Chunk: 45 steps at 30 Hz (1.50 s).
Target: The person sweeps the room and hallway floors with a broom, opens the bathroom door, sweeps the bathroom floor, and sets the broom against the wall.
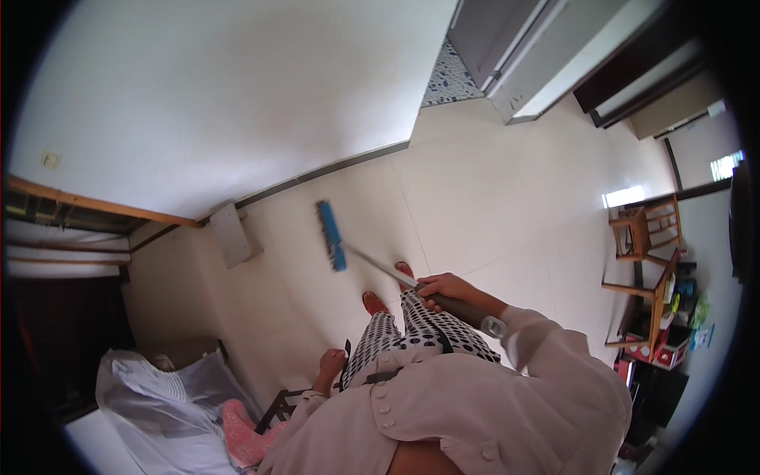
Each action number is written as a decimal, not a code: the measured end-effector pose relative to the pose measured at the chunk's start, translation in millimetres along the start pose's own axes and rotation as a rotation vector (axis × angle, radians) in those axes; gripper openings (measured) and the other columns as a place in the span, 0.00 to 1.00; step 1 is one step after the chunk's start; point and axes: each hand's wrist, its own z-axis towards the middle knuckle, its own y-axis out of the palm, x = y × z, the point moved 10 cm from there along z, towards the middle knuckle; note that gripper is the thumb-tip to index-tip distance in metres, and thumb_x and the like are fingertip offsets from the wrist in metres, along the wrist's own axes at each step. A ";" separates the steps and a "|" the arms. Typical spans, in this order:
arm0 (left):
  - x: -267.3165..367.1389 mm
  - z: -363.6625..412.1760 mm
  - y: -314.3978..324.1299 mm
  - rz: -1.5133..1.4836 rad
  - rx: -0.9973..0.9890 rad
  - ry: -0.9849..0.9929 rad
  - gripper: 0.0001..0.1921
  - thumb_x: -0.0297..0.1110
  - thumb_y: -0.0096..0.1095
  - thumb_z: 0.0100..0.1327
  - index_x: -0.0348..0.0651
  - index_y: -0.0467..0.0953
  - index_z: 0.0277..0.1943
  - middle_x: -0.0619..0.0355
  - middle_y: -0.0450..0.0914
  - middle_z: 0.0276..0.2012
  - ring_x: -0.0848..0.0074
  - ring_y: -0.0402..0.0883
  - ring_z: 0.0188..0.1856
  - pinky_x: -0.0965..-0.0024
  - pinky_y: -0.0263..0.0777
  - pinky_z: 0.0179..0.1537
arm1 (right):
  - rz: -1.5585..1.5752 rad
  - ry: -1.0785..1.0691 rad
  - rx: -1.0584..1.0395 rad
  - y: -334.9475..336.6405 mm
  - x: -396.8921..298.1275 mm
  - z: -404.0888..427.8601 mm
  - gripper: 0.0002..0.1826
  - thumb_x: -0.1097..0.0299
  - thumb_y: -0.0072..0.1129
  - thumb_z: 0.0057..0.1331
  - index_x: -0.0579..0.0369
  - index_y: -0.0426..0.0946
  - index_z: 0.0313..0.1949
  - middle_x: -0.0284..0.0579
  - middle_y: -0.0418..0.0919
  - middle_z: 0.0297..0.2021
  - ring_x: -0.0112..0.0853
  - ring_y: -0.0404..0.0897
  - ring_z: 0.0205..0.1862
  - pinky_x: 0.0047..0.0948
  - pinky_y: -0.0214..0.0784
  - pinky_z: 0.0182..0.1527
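My right hand [442, 289] is closed around the grey-brown handle of a broom. Its blue head [333, 236] with dark bristles lies ahead of my feet, over the pale tiled floor [475, 196]; whether the bristles touch the floor cannot be told. The metal shaft runs from the head back past my red shoes to my hand. My left hand [333, 360] hangs at my left side, beside my dotted trousers, its fingers curled; what, if anything, is inside them is hidden. A dark strap end shows next to it.
A grey board [230, 236] leans near the white wall [237, 89]. To the left are a bed with grey-white cloth [172, 409] and a pink patterned cloth [243, 433]. A wooden chair [647, 228] and a cluttered table stand at the right. A doorway [454, 74] opens ahead.
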 end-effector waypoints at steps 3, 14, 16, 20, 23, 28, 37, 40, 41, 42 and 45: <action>-3.8 -11.1 -7.2 -0.372 -0.078 -0.146 0.13 0.36 0.53 0.56 0.37 0.76 0.40 0.55 0.79 0.26 0.72 0.78 0.26 0.71 0.73 0.27 | -0.104 0.053 -0.059 0.9 21.1 49.8 0.25 0.75 0.53 0.58 0.65 0.59 0.55 0.41 0.69 0.18 0.26 0.68 0.15 0.22 0.62 0.16; 51.4 -16.9 -4.9 -0.361 -0.052 -0.053 0.12 0.35 0.54 0.58 0.36 0.75 0.40 0.56 0.78 0.25 0.75 0.77 0.22 0.74 0.71 0.23 | 0.260 0.167 -0.066 -140.3 -71.1 39.9 0.06 0.71 0.46 0.63 0.61 0.65 0.36 0.46 0.68 0.19 0.26 0.69 0.15 0.20 0.65 0.14; 61.2 -19.1 8.3 -0.374 -0.073 -0.024 0.12 0.35 0.54 0.58 0.36 0.75 0.40 0.56 0.79 0.25 0.76 0.77 0.23 0.75 0.71 0.24 | 0.353 0.140 -0.033 -173.7 -98.5 18.9 0.07 0.71 0.44 0.63 0.61 0.62 0.37 0.48 0.68 0.22 0.26 0.69 0.16 0.21 0.68 0.15; 95.7 -19.7 6.7 0.099 0.081 0.207 0.11 0.34 0.55 0.58 0.35 0.76 0.39 0.55 0.80 0.27 0.76 0.79 0.25 0.75 0.72 0.29 | 0.365 -0.037 0.157 -222.7 -141.3 -15.0 0.06 0.72 0.46 0.61 0.62 0.63 0.31 0.46 0.68 0.19 0.28 0.70 0.16 0.22 0.67 0.16; 109.1 -14.4 8.2 0.101 0.068 0.175 0.11 0.34 0.55 0.58 0.34 0.76 0.38 0.53 0.80 0.28 0.76 0.79 0.25 0.75 0.72 0.29 | -0.064 -0.384 0.346 -224.6 -163.9 -47.5 0.07 0.75 0.52 0.57 0.66 0.68 0.24 0.49 0.71 0.15 0.32 0.71 0.13 0.27 0.64 0.15; 141.8 -21.4 14.8 0.016 -0.022 0.097 0.12 0.34 0.54 0.59 0.34 0.75 0.40 0.52 0.80 0.28 0.74 0.79 0.23 0.74 0.73 0.25 | -0.117 -0.342 0.460 -187.5 -97.5 -99.1 0.19 0.77 0.55 0.54 0.69 0.66 0.46 0.47 0.72 0.18 0.30 0.73 0.14 0.29 0.66 0.13; 204.3 -7.3 41.5 -0.095 -0.121 0.062 0.11 0.33 0.51 0.61 0.34 0.70 0.43 0.52 0.78 0.27 0.72 0.78 0.22 0.73 0.74 0.22 | -0.129 -0.037 0.140 -159.3 -18.0 -120.9 0.24 0.75 0.56 0.54 0.69 0.67 0.51 0.42 0.73 0.18 0.25 0.72 0.16 0.22 0.64 0.17; 216.5 -4.9 48.1 -0.190 -0.124 0.010 0.12 0.33 0.52 0.60 0.34 0.71 0.42 0.52 0.77 0.27 0.72 0.78 0.22 0.73 0.74 0.22 | -0.204 -0.050 0.182 -191.5 -19.5 -117.9 0.14 0.74 0.56 0.54 0.68 0.73 0.40 0.40 0.72 0.17 0.23 0.70 0.16 0.21 0.61 0.17; 222.3 -5.8 49.0 -0.204 -0.117 0.030 0.12 0.33 0.52 0.60 0.33 0.71 0.42 0.52 0.77 0.27 0.73 0.78 0.22 0.73 0.74 0.23 | -0.212 -0.083 0.154 -198.9 -22.5 -118.7 0.11 0.73 0.56 0.54 0.67 0.75 0.36 0.40 0.72 0.16 0.23 0.70 0.16 0.21 0.61 0.17; 222.9 -6.6 48.6 -0.211 -0.092 0.008 0.12 0.33 0.53 0.59 0.33 0.71 0.41 0.53 0.77 0.26 0.73 0.78 0.21 0.74 0.74 0.23 | -0.227 -0.050 0.182 -215.5 -26.1 -119.8 0.07 0.74 0.56 0.53 0.66 0.74 0.30 0.40 0.71 0.15 0.23 0.69 0.15 0.21 0.59 0.16; 228.5 -11.4 57.4 -0.108 -0.107 0.051 0.11 0.33 0.54 0.59 0.33 0.72 0.40 0.54 0.77 0.25 0.75 0.78 0.21 0.75 0.73 0.22 | -0.122 0.048 0.236 -266.2 -46.0 -130.9 0.06 0.75 0.55 0.54 0.63 0.72 0.21 0.41 0.69 0.12 0.24 0.68 0.13 0.23 0.58 0.14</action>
